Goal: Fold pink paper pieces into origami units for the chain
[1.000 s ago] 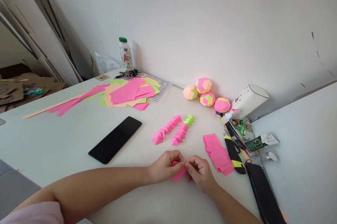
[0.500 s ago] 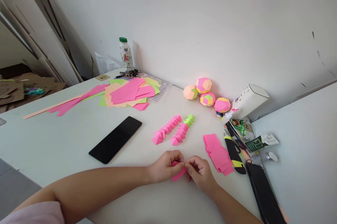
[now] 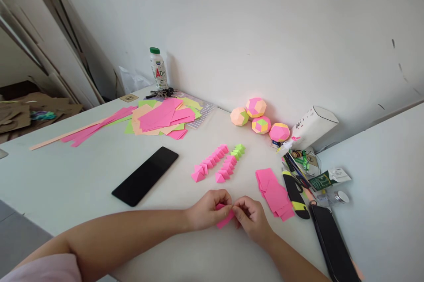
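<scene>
My left hand (image 3: 207, 209) and my right hand (image 3: 252, 217) meet near the front edge of the white table (image 3: 82, 176). Both pinch a small folded pink paper (image 3: 225, 219) held between their fingertips, just above the tabletop. Behind them lie two rows of folded pink pieces (image 3: 213, 164) ending in green pieces (image 3: 238, 150). A pile of flat pink paper squares (image 3: 274, 192) lies just right of my right hand.
A black phone (image 3: 145, 175) lies to the left. Coloured paper sheets (image 3: 162, 116), pink strips (image 3: 89, 129), keys and a bottle (image 3: 158, 69) sit at the back left. Several paper balls (image 3: 260, 117), a white box (image 3: 313, 127), pens, a knife and a black case (image 3: 333, 244) crowd the right.
</scene>
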`<state>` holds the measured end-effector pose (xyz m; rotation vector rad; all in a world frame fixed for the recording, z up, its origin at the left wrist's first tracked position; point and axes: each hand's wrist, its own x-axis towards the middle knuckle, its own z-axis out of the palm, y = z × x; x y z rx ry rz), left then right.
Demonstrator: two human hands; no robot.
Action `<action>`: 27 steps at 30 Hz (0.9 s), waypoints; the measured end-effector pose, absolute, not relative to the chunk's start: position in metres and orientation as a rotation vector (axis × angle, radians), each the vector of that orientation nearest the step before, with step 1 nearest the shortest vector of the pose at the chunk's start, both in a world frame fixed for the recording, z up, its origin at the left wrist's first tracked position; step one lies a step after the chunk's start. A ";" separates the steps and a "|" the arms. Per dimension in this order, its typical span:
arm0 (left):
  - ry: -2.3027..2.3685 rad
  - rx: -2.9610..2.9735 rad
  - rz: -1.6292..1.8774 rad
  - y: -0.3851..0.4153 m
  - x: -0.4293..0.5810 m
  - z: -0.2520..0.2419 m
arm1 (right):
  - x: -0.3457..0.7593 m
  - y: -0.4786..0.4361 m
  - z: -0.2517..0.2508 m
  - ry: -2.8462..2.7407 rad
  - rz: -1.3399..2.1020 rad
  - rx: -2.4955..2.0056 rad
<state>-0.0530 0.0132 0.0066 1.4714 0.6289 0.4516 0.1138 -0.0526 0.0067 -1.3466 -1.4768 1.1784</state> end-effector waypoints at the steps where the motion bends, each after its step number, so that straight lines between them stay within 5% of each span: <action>1: 0.630 1.471 0.450 0.013 -0.053 0.007 | 0.114 -0.053 0.007 -1.479 1.179 -1.347; 27: 0.650 1.504 0.441 0.014 -0.053 0.011 | 0.113 -0.052 0.009 -1.499 1.179 -1.361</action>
